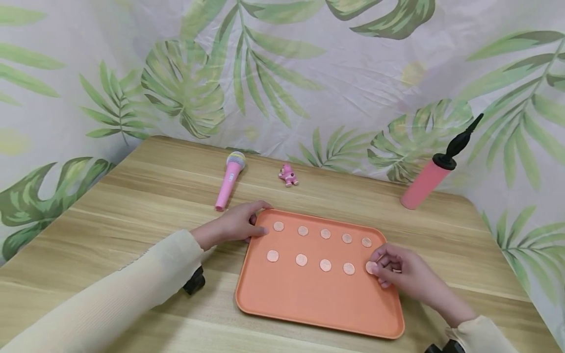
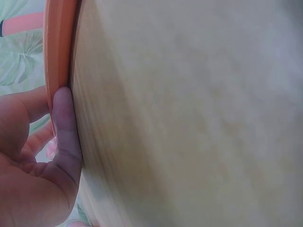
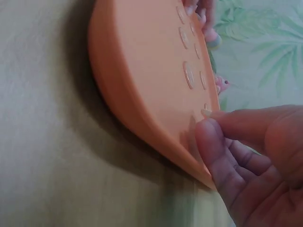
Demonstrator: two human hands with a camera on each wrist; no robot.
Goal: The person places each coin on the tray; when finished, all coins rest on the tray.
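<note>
Plainly, coins (image 1: 301, 260) unreadable; right hand (image 1: 399, 274) pinches one; tray (image 1: 309, 304) unmarked.

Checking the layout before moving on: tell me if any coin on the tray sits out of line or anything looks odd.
Nothing stands out. The coins lie in two even rows on the orange tray; the right hand holds the last one at the second row's end.

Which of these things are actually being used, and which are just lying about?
In use:
orange tray, steadied at its far left corner by the left hand
coins in two rows on the tray
right hand, pinching the end coin

Lying about:
toy microphone
pink figurine
pink hand pump
</note>
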